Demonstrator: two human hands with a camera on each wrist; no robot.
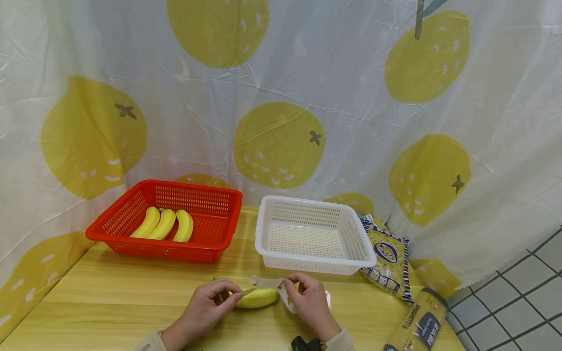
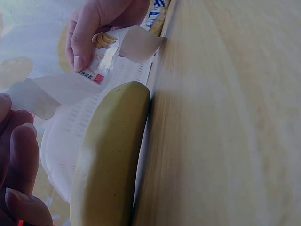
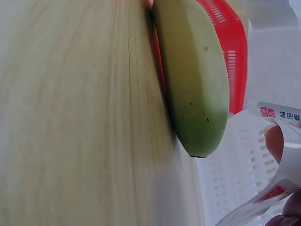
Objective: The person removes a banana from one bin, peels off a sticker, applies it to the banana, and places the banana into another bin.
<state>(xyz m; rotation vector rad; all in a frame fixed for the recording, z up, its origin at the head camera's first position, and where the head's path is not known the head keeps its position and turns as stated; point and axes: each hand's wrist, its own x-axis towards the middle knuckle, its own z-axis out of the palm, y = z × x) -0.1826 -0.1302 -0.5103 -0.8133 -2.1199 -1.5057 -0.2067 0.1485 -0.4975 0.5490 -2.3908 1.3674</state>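
A yellow banana (image 1: pixel 259 298) with a greenish end lies on the wooden table below both hands. Above it a strip of printed stickers (image 2: pixel 70 89) on pale backing stretches from hand to hand. My left hand (image 1: pixel 210 302) pinches the strip's left end between thumb and fingers. At the other end, my right hand (image 1: pixel 309 304) pinches the part that carries a banana picture and red print. In the right wrist view the sticker strip (image 3: pixel 284 181) curls around the right fingertips, and the banana (image 3: pixel 195 75) lies beside it, touched by neither hand.
A red basket (image 1: pixel 164 247) holding three bananas (image 1: pixel 162 225) stands back left. Right of it is a white basket (image 1: pixel 307 261). A pasta bag (image 1: pixel 386 258) leans by that basket, and a spaghetti container (image 1: pixel 417 324) lies front right. A patterned curtain (image 1: pixel 342 122) hangs behind.
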